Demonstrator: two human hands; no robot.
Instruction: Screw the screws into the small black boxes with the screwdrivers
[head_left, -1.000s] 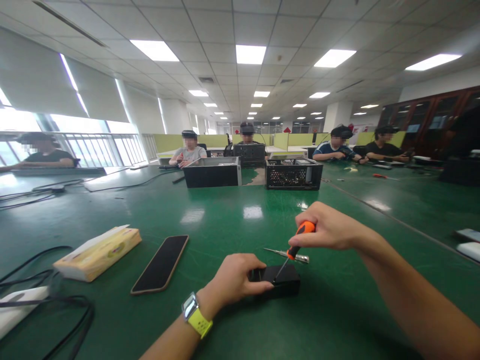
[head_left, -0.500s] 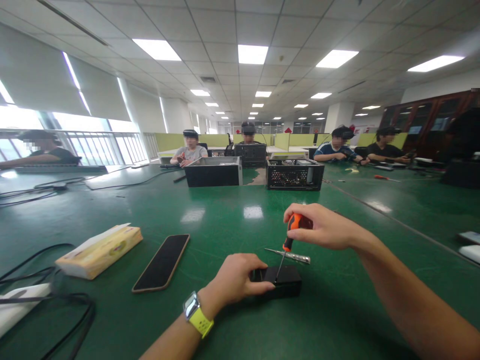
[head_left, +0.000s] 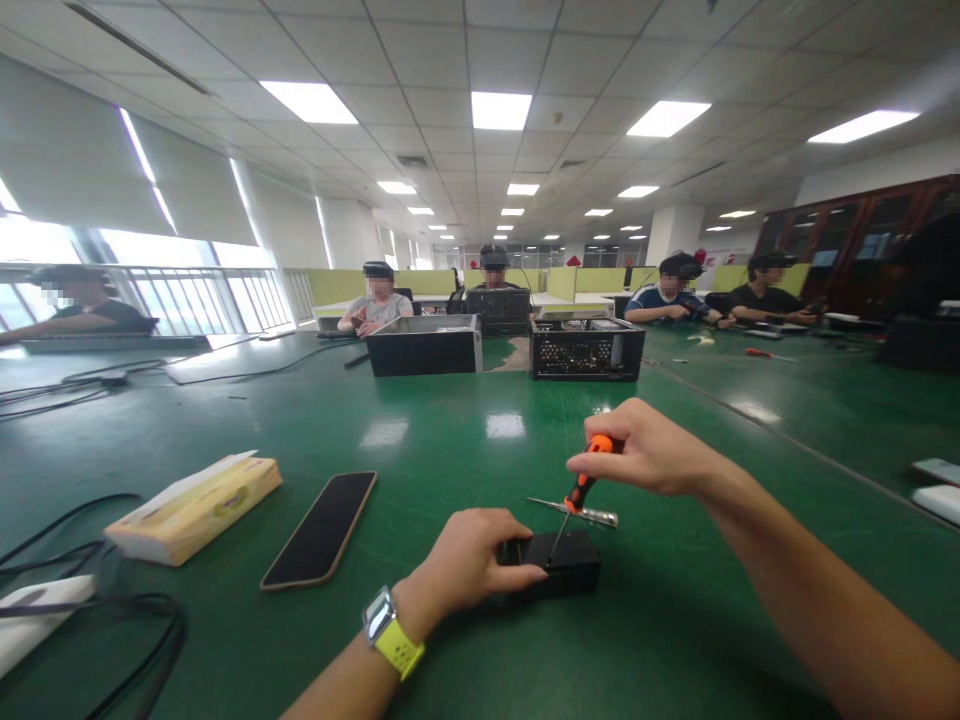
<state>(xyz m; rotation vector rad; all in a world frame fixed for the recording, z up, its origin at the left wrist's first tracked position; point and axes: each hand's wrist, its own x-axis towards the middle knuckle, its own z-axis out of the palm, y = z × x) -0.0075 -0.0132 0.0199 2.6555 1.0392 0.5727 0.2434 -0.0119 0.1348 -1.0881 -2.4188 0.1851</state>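
Observation:
A small black box (head_left: 576, 562) lies on the green tabletop in front of me. My left hand (head_left: 472, 555), with a yellow-strapped watch on its wrist, grips the box's left end between thumb and fingers. In my right hand (head_left: 637, 450) is an orange and black screwdriver (head_left: 581, 492), held by its handle and leaning to the right. Its shaft runs down to the top of the box near my left thumb; whether the tip sits in a screw is too small to tell. Just behind the box lies a second, slim screwdriver (head_left: 596, 516) with a clear, silvery handle.
To the left are a phone (head_left: 321, 532), a yellow tissue pack (head_left: 196, 508) and black cables (head_left: 161, 610) by a white power strip (head_left: 45, 612). Two computer cases (head_left: 424, 350) (head_left: 586, 352) stand farther back. Several people sit around the table's far side.
My right hand has shifted slightly right, and the screwdriver leans more to the right, its handle turned in my grip. My left hand and the box stay in place.

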